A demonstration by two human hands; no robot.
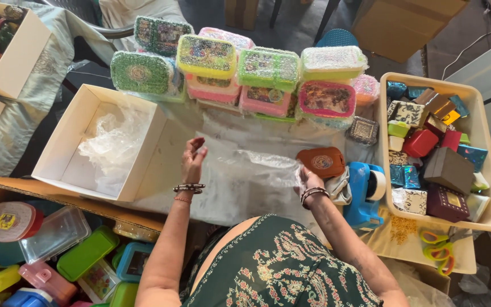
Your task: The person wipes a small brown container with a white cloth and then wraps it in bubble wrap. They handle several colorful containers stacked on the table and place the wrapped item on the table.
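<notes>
Left hand point(193, 160) pinches one end of a clear plastic sheet point(245, 165), fingers closed on its upper left edge. Right hand point(309, 181) grips the opposite end, closed on the film. The sheet spans between both hands, long axis running left to right, just above the table point(228, 196). Just beyond the right hand lies a brown case point(320, 161); a blue tape dispenser point(365, 193) sits beside it. An open white box point(95, 145) stands left of the left hand.

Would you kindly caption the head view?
Left hand and right hand spread a clear plastic sheet before stacked wrapped boxes.
</notes>
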